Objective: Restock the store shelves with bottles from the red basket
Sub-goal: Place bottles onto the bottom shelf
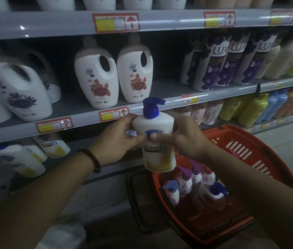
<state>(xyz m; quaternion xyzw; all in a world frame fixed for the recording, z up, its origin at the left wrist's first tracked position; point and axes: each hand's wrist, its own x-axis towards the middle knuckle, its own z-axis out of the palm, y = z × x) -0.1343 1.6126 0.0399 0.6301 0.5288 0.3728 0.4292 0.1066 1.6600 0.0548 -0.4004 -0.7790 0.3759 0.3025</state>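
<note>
Before dim store shelves [81, 121], left hand [118, 139] and right hand [176, 139] both gripped a blue-capped pump bottle [155, 139] above the red basket [261, 159]; shelving it beside matching bottles [52, 148] likely came next.

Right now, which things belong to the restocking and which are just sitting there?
Job: white pump bottle with blue cap, held in left hand and right hand; red plastic basket; pump bottles inside it.
Bystanders: white handled jugs; purple Lux bottles; yellow-green bottles.

The white handled jugs [21, 92] at left are blurred; a forearm [268, 203] hides the near right rim of the red plastic basket [246, 153].
</note>
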